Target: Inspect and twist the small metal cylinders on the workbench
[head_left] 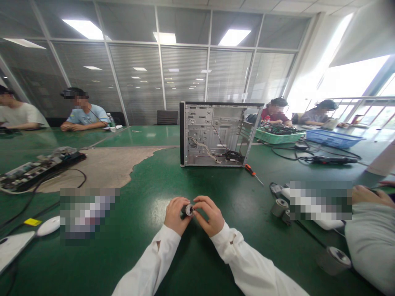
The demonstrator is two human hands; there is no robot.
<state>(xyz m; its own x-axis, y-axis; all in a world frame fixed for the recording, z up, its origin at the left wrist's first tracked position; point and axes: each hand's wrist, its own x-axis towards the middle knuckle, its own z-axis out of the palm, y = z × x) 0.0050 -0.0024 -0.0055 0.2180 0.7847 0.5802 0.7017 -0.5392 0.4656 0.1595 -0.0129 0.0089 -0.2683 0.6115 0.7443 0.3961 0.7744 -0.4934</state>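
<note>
My left hand (176,213) is wrapped round a small dark cylindrical part (189,210) with a silvery ring-shaped end, low over the green table (148,181). From the other side, my right hand (210,214) pinches at the end of this part with thumb and forefinger; whatever small piece lies between those fingertips is too small to make out. Beyond both hands stands an open computer case (212,135) with cables and a black fan inside. An orange and black screwdriver (253,173) lies at the case's lower right corner.
Metal cylinders (335,260) and a white power strip (324,213) lie at right, beside another person's sleeve (370,242). Circuit boards (40,166) and cables are at left. Green (279,137) and blue (335,139) baskets stand at back right. Several people sit around.
</note>
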